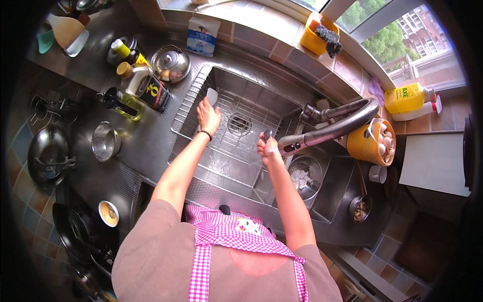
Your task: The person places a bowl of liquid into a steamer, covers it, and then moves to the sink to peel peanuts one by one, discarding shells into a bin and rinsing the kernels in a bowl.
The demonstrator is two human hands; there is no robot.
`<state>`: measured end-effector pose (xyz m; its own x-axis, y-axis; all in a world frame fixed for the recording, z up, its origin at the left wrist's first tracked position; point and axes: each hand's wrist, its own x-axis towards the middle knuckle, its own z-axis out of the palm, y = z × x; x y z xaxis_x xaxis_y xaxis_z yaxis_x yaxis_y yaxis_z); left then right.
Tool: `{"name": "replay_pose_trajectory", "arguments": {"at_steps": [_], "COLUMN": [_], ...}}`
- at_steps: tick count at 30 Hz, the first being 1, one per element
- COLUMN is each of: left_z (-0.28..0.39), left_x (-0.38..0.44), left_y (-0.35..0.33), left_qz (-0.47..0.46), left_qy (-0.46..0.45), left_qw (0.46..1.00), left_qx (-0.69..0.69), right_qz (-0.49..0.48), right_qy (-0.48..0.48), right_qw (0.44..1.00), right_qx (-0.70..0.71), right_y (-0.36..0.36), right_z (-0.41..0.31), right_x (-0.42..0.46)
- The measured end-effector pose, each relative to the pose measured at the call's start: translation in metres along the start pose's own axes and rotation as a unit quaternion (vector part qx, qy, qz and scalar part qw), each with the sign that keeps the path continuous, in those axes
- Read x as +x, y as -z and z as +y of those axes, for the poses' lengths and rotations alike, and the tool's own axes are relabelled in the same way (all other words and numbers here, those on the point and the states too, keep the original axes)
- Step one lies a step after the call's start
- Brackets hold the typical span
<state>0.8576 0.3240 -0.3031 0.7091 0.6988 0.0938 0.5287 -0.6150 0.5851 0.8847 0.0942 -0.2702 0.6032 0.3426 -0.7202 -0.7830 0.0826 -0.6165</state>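
Observation:
Both of my hands are over a stainless-steel sink (222, 177) fitted with a wire rack (191, 99). My left hand (208, 116) is at the rack's left part, its fingers by a white, rounded utensil head (212, 96); whether the fingers grip it is hidden. My right hand (267, 149) is closed around a dark metal piece (267, 134), perhaps a spoon or a handle, beside the spray head of the pull-out faucet (289, 145). Below the rack lies the round drain (240, 124). A metal bowl with white pieces (302, 177) stands right of my right forearm.
Oil bottles (153, 88) and a lidded steel pot (171, 64) stand left of the sink, with an empty metal bowl (106, 141) nearer. On the right are an orange bucket of eggs (362, 143), a white mug (377, 174) and a small pan (360, 208). The faucet arches over the right side.

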Motion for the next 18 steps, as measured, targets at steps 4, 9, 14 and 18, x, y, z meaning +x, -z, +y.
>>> {"name": "replay_pose_trajectory", "arguments": {"at_steps": [4, 9, 14, 18], "left_z": [0.014, 0.002, 0.012, 0.065], "left_x": [0.012, 0.011, 0.015, -0.002], "left_y": [0.005, -0.008, -0.005, 0.019], "left_qz": [-0.071, -0.064, -0.033, -0.016], "left_qy": [0.049, -0.087, -0.055, -0.074], "left_qw": [0.995, 0.991, 0.998, 0.968], "left_qx": [0.059, 0.081, 0.002, -0.241], "right_qz": [-0.008, 0.080, 0.040, 0.062], "right_qy": [-0.052, 0.094, 0.026, -0.039], "right_qw": [0.993, 0.992, 0.998, 0.995], "right_qx": [0.105, 0.011, 0.037, 0.068], "right_y": [-0.018, -0.031, -0.021, -0.016], "right_z": [0.000, -0.008, -0.007, -0.009], "right_x": [-0.010, -0.024, -0.030, -0.030]}}
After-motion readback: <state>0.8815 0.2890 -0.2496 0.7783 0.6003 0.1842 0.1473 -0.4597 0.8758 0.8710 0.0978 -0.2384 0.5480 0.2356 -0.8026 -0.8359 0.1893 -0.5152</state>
